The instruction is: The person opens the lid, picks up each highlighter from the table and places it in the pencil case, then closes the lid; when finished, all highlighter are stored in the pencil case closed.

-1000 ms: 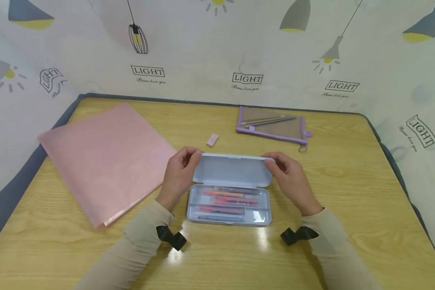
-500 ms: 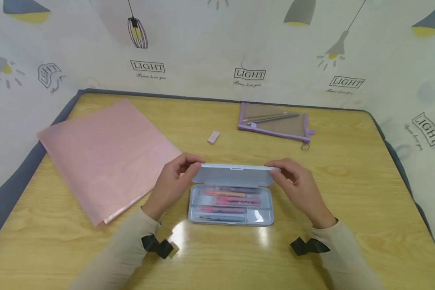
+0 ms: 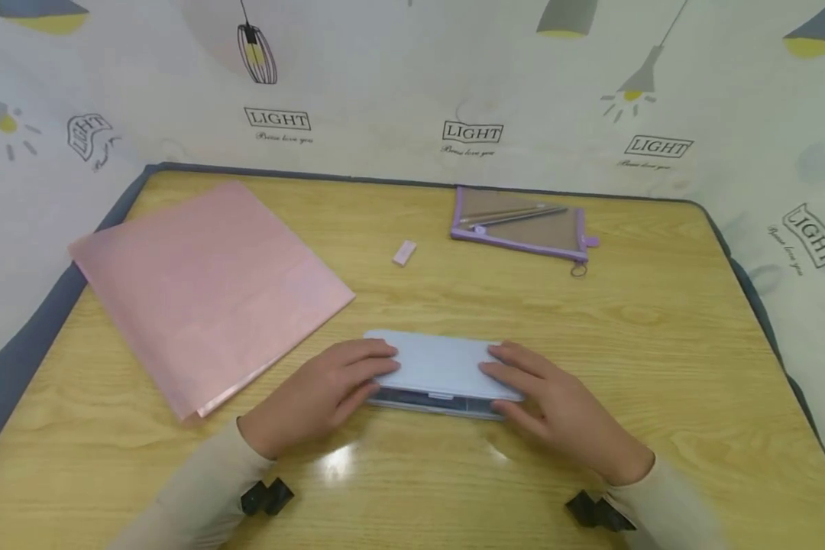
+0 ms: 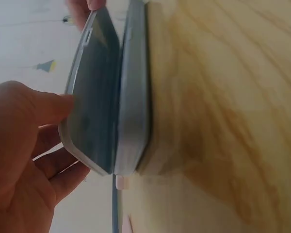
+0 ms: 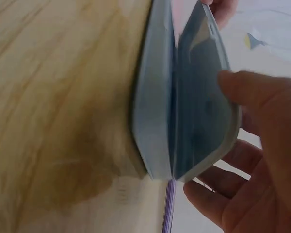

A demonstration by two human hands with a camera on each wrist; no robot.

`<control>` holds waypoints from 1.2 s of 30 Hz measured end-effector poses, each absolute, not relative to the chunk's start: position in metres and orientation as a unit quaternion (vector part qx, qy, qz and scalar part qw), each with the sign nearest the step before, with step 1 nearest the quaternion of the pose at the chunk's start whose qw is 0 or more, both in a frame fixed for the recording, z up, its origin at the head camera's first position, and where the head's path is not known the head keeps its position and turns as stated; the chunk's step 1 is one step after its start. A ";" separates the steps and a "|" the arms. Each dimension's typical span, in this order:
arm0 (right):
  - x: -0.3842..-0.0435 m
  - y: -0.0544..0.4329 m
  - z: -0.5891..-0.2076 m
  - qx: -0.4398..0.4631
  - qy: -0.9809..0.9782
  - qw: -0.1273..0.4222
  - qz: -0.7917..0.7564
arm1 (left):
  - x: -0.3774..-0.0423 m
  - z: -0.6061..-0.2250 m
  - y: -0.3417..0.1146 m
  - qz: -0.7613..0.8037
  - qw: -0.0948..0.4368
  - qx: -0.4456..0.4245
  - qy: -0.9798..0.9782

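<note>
A light blue pencil case lies in front of the person, its hinged lid lowered almost onto the base, with a narrow gap along the near side. My left hand holds the lid at its left end, fingers over the top and thumb at the near edge. At the other end my right hand holds it the same way. Both wrist views show the lid tilted over the base, pinched between thumb and fingers. The pens inside are hidden now.
Behind the case lies a small pink eraser. A purple-edged mesh zip pouch with pencils is at the back right. To the left, a large pink folder covers part of the wooden table.
The case's lid has swung down toward the person, from standing open to nearly closed, covering the pens. Both hands have come down and nearer with it, fingers now over its top.
</note>
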State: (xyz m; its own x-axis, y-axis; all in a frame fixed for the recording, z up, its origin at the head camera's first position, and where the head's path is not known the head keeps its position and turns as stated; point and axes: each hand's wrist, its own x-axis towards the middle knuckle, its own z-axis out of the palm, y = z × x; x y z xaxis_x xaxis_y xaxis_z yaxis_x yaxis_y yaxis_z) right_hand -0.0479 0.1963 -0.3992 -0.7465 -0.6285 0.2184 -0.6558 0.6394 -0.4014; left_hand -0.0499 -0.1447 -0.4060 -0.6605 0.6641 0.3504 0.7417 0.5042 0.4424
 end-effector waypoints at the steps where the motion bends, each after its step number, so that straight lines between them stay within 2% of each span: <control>1: -0.047 0.194 -0.401 0.358 -0.907 0.031 0.219 | -0.049 -0.408 -0.144 -0.270 0.073 -0.410 -0.868; 18: -0.052 0.188 -0.421 0.377 -0.913 0.051 0.149 | -0.052 -0.427 -0.135 -0.148 0.124 -0.433 -0.881; 24: -0.052 0.190 -0.430 0.390 -0.906 0.081 0.143 | -0.052 -0.431 -0.132 -0.117 0.113 -0.439 -0.884; 31: -0.041 0.188 -0.427 0.374 -0.914 0.052 0.150 | -0.040 -0.431 -0.130 -0.159 0.073 -0.408 -0.896; 36: -0.048 0.186 -0.407 0.327 -0.929 0.076 0.158 | -0.050 -0.409 -0.124 -0.175 0.084 -0.335 -0.922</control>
